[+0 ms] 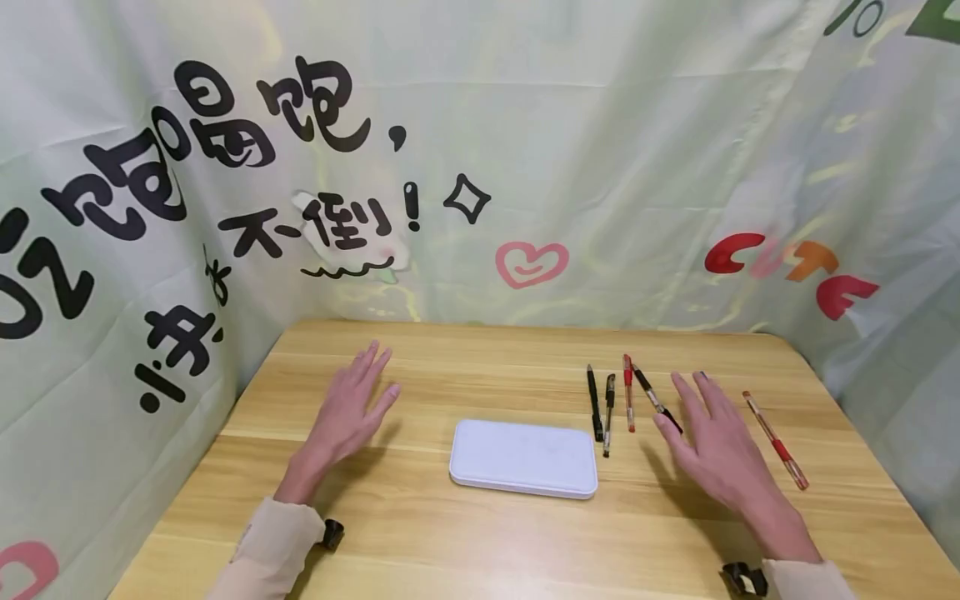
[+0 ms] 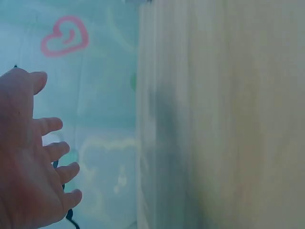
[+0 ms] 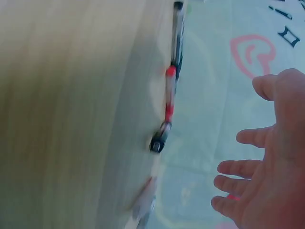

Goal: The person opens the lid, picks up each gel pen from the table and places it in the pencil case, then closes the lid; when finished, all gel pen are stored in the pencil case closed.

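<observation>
Both hands are raised above the desk, fingers extended and spread, thumbs held apart. The left hand is over the left part of the desk, near the pencil case. The right hand is over the right part, among the pens; its thumb overlaps the end of one pen in the head view, but the right wrist view shows the hand apart from them.

Between the hands lies the pale, flat case with rounded corners — shut, near the middle of the desk. Just beyond its right end lie a black pen and a clear-barrelled pen with a black cap, then a red-capped pen and a slanting black-and-clear pen, their far ends close together. Right of the right hand, a red-gripped pen lies aslant.

Pale sleeves cover the forearms, with a dark device under the left wrist. Behind the desk hangs a printed cloth — black characters, a pink heart and coloured letters.
</observation>
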`<action>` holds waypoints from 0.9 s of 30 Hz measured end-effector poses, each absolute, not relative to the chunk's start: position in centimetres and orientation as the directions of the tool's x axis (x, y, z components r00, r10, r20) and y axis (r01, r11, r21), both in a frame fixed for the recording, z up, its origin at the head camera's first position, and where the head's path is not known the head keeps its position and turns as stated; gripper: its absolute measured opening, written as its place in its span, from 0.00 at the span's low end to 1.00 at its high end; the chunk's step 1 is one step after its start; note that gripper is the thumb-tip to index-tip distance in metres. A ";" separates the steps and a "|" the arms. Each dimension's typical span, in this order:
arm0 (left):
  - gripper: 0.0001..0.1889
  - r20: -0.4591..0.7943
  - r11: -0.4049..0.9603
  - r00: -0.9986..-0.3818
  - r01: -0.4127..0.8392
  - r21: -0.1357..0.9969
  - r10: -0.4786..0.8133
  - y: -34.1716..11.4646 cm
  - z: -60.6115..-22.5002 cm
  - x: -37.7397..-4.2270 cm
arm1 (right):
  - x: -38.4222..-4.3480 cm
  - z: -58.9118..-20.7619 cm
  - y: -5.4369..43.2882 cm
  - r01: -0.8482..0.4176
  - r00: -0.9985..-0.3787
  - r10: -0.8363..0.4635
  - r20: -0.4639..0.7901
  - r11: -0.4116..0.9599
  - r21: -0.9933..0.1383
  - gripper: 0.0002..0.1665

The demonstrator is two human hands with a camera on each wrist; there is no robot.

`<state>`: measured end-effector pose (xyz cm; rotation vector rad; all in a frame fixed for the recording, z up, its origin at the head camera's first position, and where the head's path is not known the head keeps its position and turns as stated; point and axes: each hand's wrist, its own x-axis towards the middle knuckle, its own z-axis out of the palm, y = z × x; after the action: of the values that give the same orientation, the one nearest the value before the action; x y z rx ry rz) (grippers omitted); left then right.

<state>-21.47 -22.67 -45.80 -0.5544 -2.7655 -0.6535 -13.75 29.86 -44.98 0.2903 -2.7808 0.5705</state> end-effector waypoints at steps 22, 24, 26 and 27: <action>0.49 0.079 0.448 -0.887 0.304 0.841 0.455 -13.6 -47.6 -15.6 | -11.8 -45.9 20.4 -0.357 -0.930 -0.291 0.223 0.584 -0.729 0.41; 0.52 0.083 0.440 -0.888 0.303 0.845 0.453 -12.9 -47.9 -15.4 | -11.6 -46.0 19.9 -0.357 -0.930 -0.298 0.215 0.597 -0.718 0.44; 0.55 0.086 0.457 -0.897 0.301 0.837 0.434 -12.1 -48.3 -15.1 | -11.6 -46.2 19.5 -0.366 -0.926 -0.316 0.207 0.614 -0.699 0.46; 0.55 0.089 0.471 -0.903 0.301 0.829 0.420 -11.8 -48.4 -14.9 | -11.5 -46.3 19.3 -0.368 -0.924 -0.329 0.197 0.619 -0.694 0.47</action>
<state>-14.90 -11.79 -48.43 -0.6907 -2.8010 -1.5366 -11.54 19.29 -46.29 0.5997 -2.7812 1.2092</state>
